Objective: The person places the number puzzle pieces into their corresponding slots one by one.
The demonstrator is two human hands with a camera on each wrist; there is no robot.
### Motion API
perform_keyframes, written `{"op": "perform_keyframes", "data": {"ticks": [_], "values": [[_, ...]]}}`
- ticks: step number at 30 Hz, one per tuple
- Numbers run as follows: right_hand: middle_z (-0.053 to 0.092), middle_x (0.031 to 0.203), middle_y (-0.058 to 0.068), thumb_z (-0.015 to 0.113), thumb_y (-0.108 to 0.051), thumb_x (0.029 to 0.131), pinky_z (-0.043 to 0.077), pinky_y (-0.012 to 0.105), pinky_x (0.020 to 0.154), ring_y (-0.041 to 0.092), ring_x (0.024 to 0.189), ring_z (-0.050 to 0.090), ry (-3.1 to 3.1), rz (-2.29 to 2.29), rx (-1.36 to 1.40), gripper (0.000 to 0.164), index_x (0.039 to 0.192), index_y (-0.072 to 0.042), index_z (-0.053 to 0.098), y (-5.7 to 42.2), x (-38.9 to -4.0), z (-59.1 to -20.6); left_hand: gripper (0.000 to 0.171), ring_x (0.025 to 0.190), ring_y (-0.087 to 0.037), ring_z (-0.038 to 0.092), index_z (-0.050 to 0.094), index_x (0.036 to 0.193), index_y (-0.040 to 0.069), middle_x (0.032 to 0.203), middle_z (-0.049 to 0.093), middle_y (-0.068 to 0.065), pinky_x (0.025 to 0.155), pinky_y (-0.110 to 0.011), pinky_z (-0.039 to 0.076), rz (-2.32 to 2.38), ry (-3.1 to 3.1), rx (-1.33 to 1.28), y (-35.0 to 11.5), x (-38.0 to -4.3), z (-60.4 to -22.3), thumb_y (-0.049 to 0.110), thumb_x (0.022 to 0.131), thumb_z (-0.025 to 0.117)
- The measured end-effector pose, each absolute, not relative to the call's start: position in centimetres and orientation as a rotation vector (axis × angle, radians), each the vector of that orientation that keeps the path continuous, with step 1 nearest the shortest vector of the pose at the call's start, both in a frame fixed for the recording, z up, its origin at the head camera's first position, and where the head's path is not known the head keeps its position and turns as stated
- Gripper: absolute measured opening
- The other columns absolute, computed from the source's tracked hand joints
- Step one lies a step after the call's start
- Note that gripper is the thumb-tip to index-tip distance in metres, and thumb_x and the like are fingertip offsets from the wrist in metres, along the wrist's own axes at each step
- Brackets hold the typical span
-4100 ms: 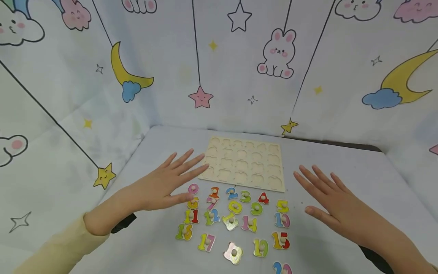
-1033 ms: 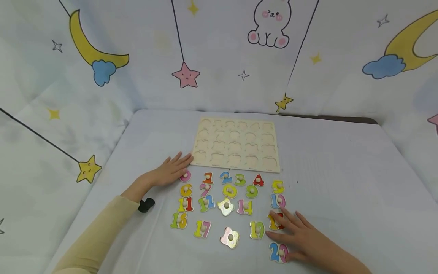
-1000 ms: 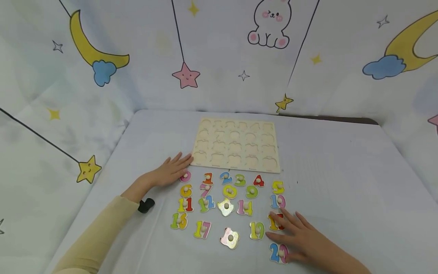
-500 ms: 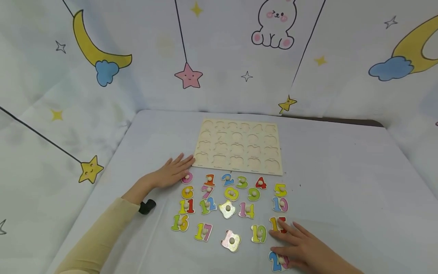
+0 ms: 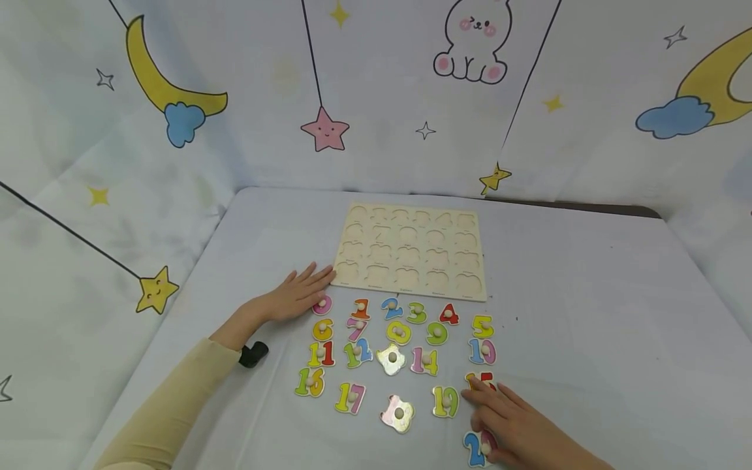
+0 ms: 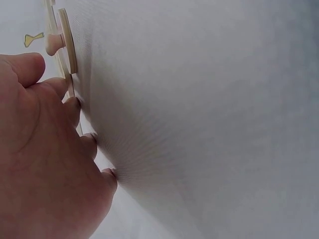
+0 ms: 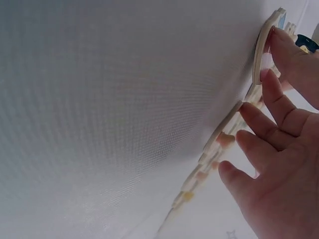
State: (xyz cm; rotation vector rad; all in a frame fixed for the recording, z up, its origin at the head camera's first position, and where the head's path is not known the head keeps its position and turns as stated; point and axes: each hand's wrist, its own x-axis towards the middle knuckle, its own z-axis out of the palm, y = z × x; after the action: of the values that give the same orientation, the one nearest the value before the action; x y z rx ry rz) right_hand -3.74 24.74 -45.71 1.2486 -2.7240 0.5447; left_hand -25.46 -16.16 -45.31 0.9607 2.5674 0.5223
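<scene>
My left hand (image 5: 295,295) lies on the cloth with its fingers spread, its fingertips at the lower left corner of the wooden puzzle board (image 5: 405,290). Beside its thumb is the pink number 0 piece (image 5: 323,305). At the lower right, the thumb and index finger of my right hand (image 5: 519,424) pinch the number 20 puzzle piece (image 5: 473,448), which lies on the cloth. That piece's edge (image 7: 258,59) shows between thumb and index finger in the right wrist view. The other fingers reach over the partly covered number 15 piece (image 5: 487,378).
Several knobbed number pieces lie in rows below the board, among them the number 19 piece (image 5: 445,401) and a shiny piece with glare (image 5: 397,412). The board's recesses hold no pieces. A black object (image 5: 254,354) sits by my left wrist. A printed cloth backdrop (image 5: 376,156) stands behind.
Both hands have come down from above the table. The left has settled by the board's corner. Over the last second my right thumb and index finger have closed in on the number 20 piece.
</scene>
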Motion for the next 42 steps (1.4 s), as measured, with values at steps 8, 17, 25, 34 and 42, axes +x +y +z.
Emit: {"op": "perform_keyframes", "data": {"ticks": [8,17,25,34,42], "values": [[0.057,0.124,0.005,0.068,-0.018,0.082,0.0,0.015,0.104,0.026,0.12,0.047,-2.834,0.487,1.229,0.023,0.102,-0.017,0.057,24.9,-3.0,-45.5,0.056,0.139,-0.033,-0.004,0.016,0.151,0.011,0.155,0.01,-0.007,0.103,-0.06,-0.002,0.514,2.562,0.954,-16.0,-25.5,-45.3,0.034,0.102,0.034],[0.062,0.117,0.002,0.063,-0.029,0.091,0.045,0.031,0.089,0.017,0.105,0.059,-2.785,0.536,1.307,0.021,0.108,-0.018,0.058,24.8,-3.0,-44.8,0.057,0.139,-0.034,-0.003,0.017,0.15,0.011,0.155,0.011,-0.008,0.103,-0.061,-0.001,0.509,2.579,0.945,-16.4,-25.4,-45.5,0.035,0.102,0.035],[0.064,0.106,-0.008,0.064,-0.022,0.09,0.048,0.015,0.073,0.006,0.087,0.06,-2.896,1.032,1.269,0.027,0.117,-0.015,0.061,25.2,-2.1,-44.5,0.057,0.139,-0.034,-0.002,0.018,0.151,0.012,0.155,0.012,-0.006,0.103,-0.061,0.0,0.517,2.586,0.976,-16.3,-25.5,-45.6,0.036,0.102,0.036],[0.067,0.099,-0.01,0.066,-0.016,0.088,0.051,0.022,0.069,0.004,0.084,0.061,-2.968,1.349,1.094,0.024,0.11,-0.008,0.07,25.8,-2.9,-43.5,0.057,0.139,-0.033,-0.003,0.017,0.151,0.013,0.155,0.011,-0.005,0.103,-0.06,-0.001,0.511,2.584,0.972,-16.2,-25.6,-45.7,0.036,0.102,0.035],[0.07,0.098,0.002,0.068,0.001,0.083,0.052,0.024,0.067,0.005,0.083,0.064,-2.851,1.401,0.793,0.023,0.105,-0.002,0.071,27.4,-6.8,-40.9,0.056,0.138,-0.037,-0.001,0.018,0.15,0.009,0.154,0.012,-0.009,0.102,-0.062,0.0,0.513,2.587,0.99,-16.1,-25.5,-45.4,0.033,0.102,0.036]]}}
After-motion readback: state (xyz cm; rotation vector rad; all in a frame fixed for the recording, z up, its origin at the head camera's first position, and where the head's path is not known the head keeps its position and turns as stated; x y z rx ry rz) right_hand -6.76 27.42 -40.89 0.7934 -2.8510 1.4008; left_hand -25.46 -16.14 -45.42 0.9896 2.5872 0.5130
